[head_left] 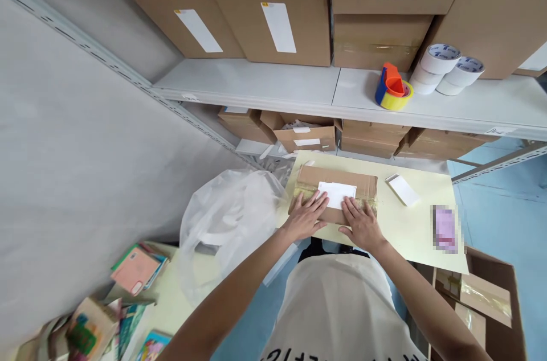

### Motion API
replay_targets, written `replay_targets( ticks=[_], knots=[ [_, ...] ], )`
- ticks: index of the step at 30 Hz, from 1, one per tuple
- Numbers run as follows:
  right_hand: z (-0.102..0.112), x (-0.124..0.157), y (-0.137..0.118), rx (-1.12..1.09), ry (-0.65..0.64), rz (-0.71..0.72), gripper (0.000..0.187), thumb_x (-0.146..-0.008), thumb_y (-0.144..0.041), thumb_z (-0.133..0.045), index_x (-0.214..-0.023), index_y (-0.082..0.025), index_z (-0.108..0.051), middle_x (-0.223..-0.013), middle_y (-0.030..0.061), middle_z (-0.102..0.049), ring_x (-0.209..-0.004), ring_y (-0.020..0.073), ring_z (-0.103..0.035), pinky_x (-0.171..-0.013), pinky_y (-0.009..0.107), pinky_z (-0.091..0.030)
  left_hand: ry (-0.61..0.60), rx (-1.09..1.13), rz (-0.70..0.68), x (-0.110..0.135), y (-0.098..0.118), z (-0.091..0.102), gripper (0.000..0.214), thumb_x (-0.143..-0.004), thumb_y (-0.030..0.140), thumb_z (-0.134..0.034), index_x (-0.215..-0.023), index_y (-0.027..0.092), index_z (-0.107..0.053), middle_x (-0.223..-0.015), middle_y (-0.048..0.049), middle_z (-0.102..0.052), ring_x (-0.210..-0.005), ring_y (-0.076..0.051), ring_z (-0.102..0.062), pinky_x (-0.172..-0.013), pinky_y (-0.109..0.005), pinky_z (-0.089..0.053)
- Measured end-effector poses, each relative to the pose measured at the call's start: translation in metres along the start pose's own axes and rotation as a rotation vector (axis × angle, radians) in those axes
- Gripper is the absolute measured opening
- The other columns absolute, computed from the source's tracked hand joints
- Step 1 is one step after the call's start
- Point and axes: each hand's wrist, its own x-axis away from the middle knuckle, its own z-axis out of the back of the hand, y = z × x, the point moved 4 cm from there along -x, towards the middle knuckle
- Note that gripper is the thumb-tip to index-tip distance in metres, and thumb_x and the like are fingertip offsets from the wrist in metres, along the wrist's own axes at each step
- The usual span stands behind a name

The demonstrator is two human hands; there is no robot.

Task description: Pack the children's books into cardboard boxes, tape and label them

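The cardboard box [348, 177] lay at the left part of the cream tabletop [427, 247], its left end just beside the table's left edge and its near side close to the near edge, where the person stood. A narrow strip of tabletop ran along its far side, with the shelving [265, 79] just beyond. The widest stretch of surface opened to the right, shared by a white pad [402, 189] near the box and a blurred-out pink and purple item [445, 228] by the right edge. On the left, a translucent plastic bag [233, 207] bulged close to the table's edge; at the near right, an open carton [515, 292] stood lower, by the table's corner.

The left hand [305, 217] and right hand [363, 227] were spread flat on the box, fingers extended and slightly apart, grasping nothing. Their fingertips pressed at the left and right sides of a white label [337, 193], with a gap between the hands.

The box was plain brown, closed and longer from left to right than from near to far. Shiny, yellowish tape showed on either side of the label, which looked flat and lay around the middle of the top.
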Motion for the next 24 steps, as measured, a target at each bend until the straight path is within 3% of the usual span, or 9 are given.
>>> replay_targets(
  ticks=[4,7,9,12,15,20,24],
  knots=[
    [0.011,0.015,0.018,-0.006,0.051,-0.029,0.056,-0.102,-0.047,-0.035,-0.144,-0.014,-0.051,-0.151,0.0164,-0.049,-0.138,0.0336,-0.047,-0.117,0.059,-0.025,0.010,0.001,0.066,0.015,-0.007,0.001,0.065,-0.099,0.050,-0.042,-0.157,0.023,-0.029,-0.162,-0.0104,-0.031,-0.152,-0.032,-0.023,-0.120,-0.065,-0.010],
    [0.020,0.005,0.024,-0.018,0.079,-0.038,0.051,-0.103,-0.044,-0.033,-0.135,-0.015,-0.060,-0.142,0.0165,-0.059,-0.133,0.0315,-0.053,-0.116,0.053,-0.029,0.031,0.024,0.086,0.014,-0.008,0.009,0.061,-0.099,0.049,-0.039,-0.152,0.019,-0.040,-0.158,-0.0132,-0.039,-0.149,-0.032,-0.031,-0.120,-0.064,-0.013],
    [0.021,-0.012,0.022,-0.011,0.088,-0.041,0.056,-0.102,-0.047,-0.033,-0.140,-0.013,-0.055,-0.147,0.0182,-0.054,-0.137,0.0318,-0.049,-0.115,0.051,-0.032,0.053,0.037,0.093,0.005,-0.007,0.015,0.058,-0.100,0.048,-0.037,-0.149,0.018,-0.044,-0.157,-0.0144,-0.040,-0.148,-0.031,-0.033,-0.121,-0.061,-0.016],
    [0.013,-0.033,0.016,0.023,0.046,-0.030,0.070,-0.099,-0.056,-0.035,-0.150,-0.010,-0.042,-0.158,0.0194,-0.038,-0.145,0.0339,-0.038,-0.115,0.052,-0.032,0.062,0.053,0.053,-0.014,-0.006,0.019,0.059,-0.101,0.046,-0.036,-0.153,0.018,-0.038,-0.162,-0.0129,-0.031,-0.151,-0.029,-0.027,-0.121,-0.058,-0.019],
    [0.002,-0.034,0.016,0.066,-0.011,-0.064,0.069,-0.099,-0.056,-0.035,-0.153,-0.013,-0.038,-0.160,0.0168,-0.035,-0.146,0.0334,-0.035,-0.116,0.053,-0.029,0.020,0.050,0.012,-0.025,-0.012,0.013,0.062,-0.100,0.045,-0.037,-0.156,0.020,-0.030,-0.163,-0.0113,-0.029,-0.151,-0.030,-0.025,-0.120,-0.062,-0.018],
    [-0.002,-0.006,0.014,0.132,0.065,-0.246,0.066,-0.099,-0.053,-0.037,-0.155,-0.018,-0.034,-0.160,0.0160,-0.034,-0.147,0.0399,-0.030,-0.114,0.070,-0.019,0.099,-0.009,0.043,-0.008,-0.033,0.002,0.065,-0.096,0.048,-0.048,-0.156,0.028,-0.031,-0.164,-0.0107,-0.028,-0.152,-0.036,-0.020,-0.118,-0.068,-0.016],
    [-0.010,0.001,-0.016,0.091,0.048,-0.178,0.064,-0.098,-0.054,-0.038,-0.155,-0.025,-0.034,-0.161,0.0133,-0.033,-0.148,0.0394,-0.028,-0.113,0.071,-0.021,0.095,0.008,-0.112,0.012,-0.034,-0.005,0.065,-0.094,0.049,-0.052,-0.154,0.031,-0.035,-0.164,-0.0116,-0.027,-0.151,-0.039,-0.020,-0.114,-0.072,-0.018]
  ],
)
